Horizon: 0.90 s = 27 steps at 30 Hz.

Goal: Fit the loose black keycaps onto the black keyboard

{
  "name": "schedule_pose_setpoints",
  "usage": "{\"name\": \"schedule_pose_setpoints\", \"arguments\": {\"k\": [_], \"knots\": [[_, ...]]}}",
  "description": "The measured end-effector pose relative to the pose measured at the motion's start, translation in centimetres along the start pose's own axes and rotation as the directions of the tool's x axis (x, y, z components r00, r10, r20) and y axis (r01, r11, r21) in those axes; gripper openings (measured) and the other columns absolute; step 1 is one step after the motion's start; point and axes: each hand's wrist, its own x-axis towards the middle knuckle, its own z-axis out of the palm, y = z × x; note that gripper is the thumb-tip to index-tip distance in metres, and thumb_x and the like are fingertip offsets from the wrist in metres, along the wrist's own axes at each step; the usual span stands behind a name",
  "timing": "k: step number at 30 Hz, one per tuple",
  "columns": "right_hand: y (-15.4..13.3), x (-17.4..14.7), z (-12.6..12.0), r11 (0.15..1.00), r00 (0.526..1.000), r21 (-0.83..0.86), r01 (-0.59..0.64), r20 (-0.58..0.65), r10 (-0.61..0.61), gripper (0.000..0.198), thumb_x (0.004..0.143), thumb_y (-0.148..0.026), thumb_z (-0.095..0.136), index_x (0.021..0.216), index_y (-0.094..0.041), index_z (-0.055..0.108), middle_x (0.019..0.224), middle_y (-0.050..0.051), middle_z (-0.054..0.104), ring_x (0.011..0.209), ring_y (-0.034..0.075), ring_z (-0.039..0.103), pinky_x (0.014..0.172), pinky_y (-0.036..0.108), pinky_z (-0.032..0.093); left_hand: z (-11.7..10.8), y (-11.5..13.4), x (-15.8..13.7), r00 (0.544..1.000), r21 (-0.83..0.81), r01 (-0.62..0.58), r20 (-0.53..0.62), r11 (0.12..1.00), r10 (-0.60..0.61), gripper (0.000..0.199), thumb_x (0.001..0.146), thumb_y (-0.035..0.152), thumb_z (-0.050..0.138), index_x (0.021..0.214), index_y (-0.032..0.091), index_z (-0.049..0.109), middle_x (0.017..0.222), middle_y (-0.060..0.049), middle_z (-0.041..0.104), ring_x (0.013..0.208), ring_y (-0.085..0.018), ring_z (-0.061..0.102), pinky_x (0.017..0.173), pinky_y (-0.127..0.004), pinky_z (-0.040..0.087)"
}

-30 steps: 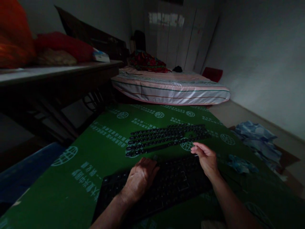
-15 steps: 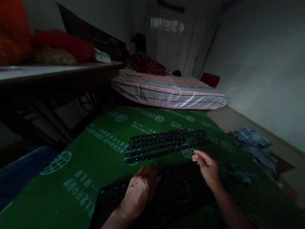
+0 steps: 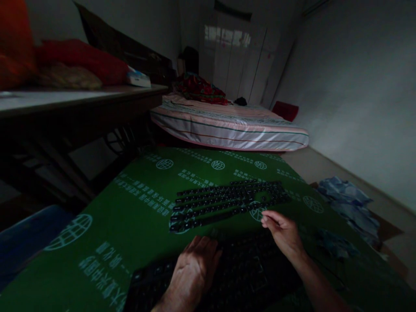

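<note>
A black keyboard (image 3: 240, 264) lies across the near part of the green table surface, dim in the low light. My left hand (image 3: 196, 264) rests over its left-middle part, back up, with the fingers curled down and their tips hidden. Above the keyboard's far right edge is my right hand (image 3: 282, 229), thumb and fingertips pressed together in a pinch. Whatever may be in that pinch is too small to make out. Beyond both hands, loose black keycaps (image 3: 208, 202) are laid out in rows like a keyboard's layout.
Printed green sheeting (image 3: 130, 225) covers the table. A crumpled teal cloth (image 3: 336, 243) lies at the right, and pale blue fabric (image 3: 346, 199) beyond it. A bed (image 3: 227, 125) stands behind. At left are a side table (image 3: 130, 92) and a blue seat (image 3: 29, 238).
The view has tipped slightly, so the table and keycaps sit a little lower. Both hands keep nearly the same pose and place.
</note>
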Motion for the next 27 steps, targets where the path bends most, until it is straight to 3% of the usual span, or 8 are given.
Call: {"name": "schedule_pose_setpoints", "arguments": {"k": [7,12,17,27], "knots": [[-1.3,3.3,1.4,0.993,0.993,-0.041,0.109,0.055,-0.106,0.023,0.071,-0.038,0.062,0.084,-0.021,0.072,0.08,0.005,0.073,0.072,0.021,0.069,0.068,0.033,0.057,-0.1,0.1,0.0,1.0,0.003,0.006,0.014,1.0,-0.006,0.018,0.088,0.02,0.042,0.082,0.02,0.059,0.076,-0.004,0.063,0.07,-0.018,0.061,0.061,-0.03,0.05],[-2.1,6.5,2.7,0.942,0.964,-0.209,0.264,0.089,-0.25,0.022,0.076,-0.034,0.056,0.085,-0.021,0.071,0.085,0.005,0.073,0.078,0.02,0.068,0.073,0.031,0.054,-0.2,0.2,0.1,0.999,-0.016,0.023,0.046,1.0,-0.023,0.019,0.087,0.016,0.042,0.078,0.02,0.057,0.074,-0.003,0.062,0.068,-0.019,0.06,0.059,-0.03,0.049],[-2.9,10.3,3.8,0.743,0.921,-0.545,0.39,0.24,-0.307,0.023,0.083,-0.026,0.05,0.093,-0.02,0.069,0.091,0.005,0.071,0.081,0.017,0.066,0.073,0.027,0.051,0.1,0.1,-0.1,0.998,-0.043,0.043,0.04,0.998,-0.041,0.017,0.087,0.017,0.043,0.079,0.02,0.058,0.075,-0.004,0.063,0.069,-0.02,0.06,0.059,-0.03,0.049],[-4.1,15.4,7.6,0.507,0.818,-0.653,0.562,0.529,-0.226,0.014,0.077,-0.018,0.061,0.081,-0.024,0.072,0.089,0.003,0.068,0.086,0.018,0.062,0.075,0.026,0.044,-0.1,0.2,0.1,0.999,-0.069,0.04,0.003,0.997,-0.04,0.019,0.087,0.017,0.04,0.077,0.02,0.056,0.072,-0.003,0.06,0.065,-0.017,0.058,0.056,-0.028,0.046]]}}
